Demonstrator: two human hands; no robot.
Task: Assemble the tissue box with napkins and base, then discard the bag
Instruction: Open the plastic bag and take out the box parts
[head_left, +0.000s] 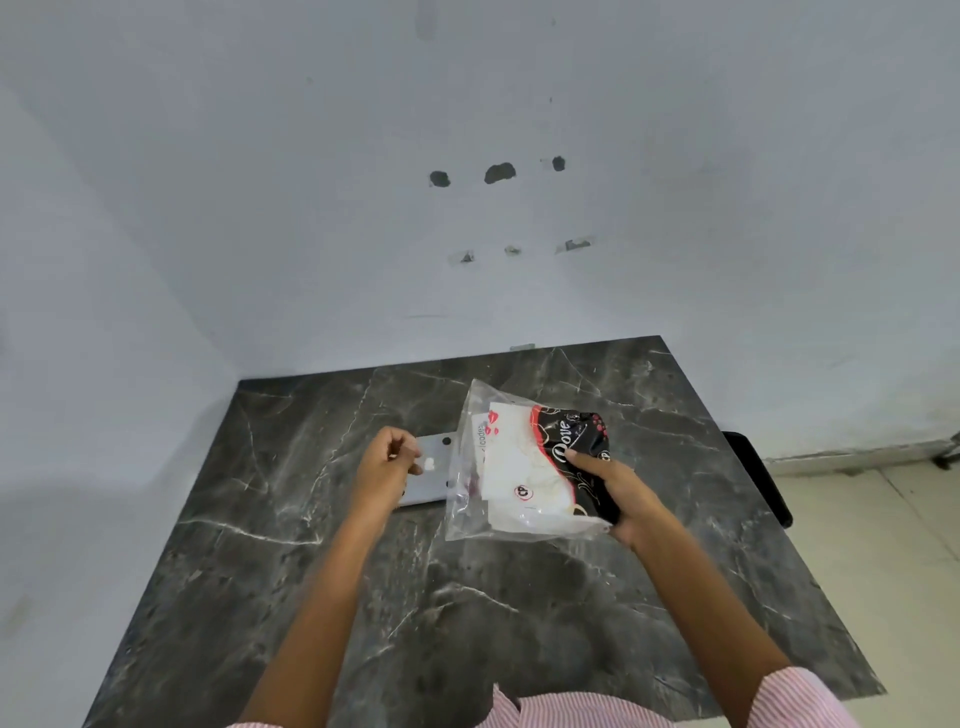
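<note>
Right hand (618, 493) grip clamps the clear bag (519, 467) of napkins; left hand (387, 462) curls loosely over the grey base (434, 470).

A single head-worn wide-angle camera is looking forward and down from above the dark marble-patterned desk (467, 597), sitting close over both grips, with the pale wall (467, 130) rising beyond them.

One clear plastic bag (467, 499) – one pack of napkins (540, 467) inside. One grey flat panel (434, 470) on one marble table (467, 597) – two hands, left (387, 467) and right (621, 493).
</note>
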